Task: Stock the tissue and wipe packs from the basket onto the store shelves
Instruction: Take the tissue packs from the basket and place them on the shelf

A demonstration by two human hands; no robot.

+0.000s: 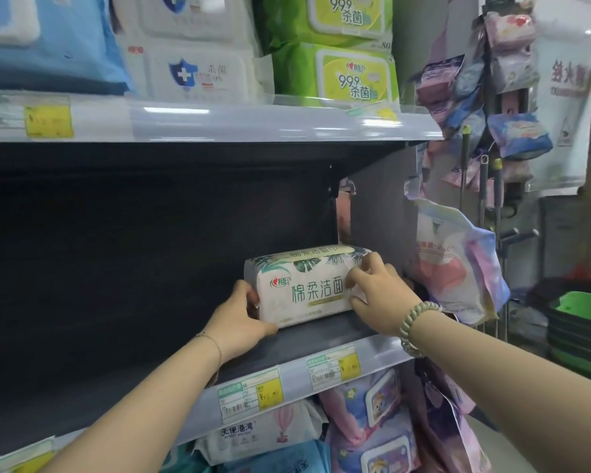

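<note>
**Two hands settle a tissue pack on the middle shelf**

At the centre of the frame, a white, leaf-printed cotton tissue pack (307,285) appears to sit on the dark middle shelf (321,339). It is at the shelf's right end, label outward, probably so shoppers can read it. The left hand (239,315) curls its grip round the pack's left end. The right hand (379,295) pinches the right end, likely to square the pack. Green wipe packs (338,73) fill the shelf above. Green baskets (580,312) sit at the right edge.
</note>
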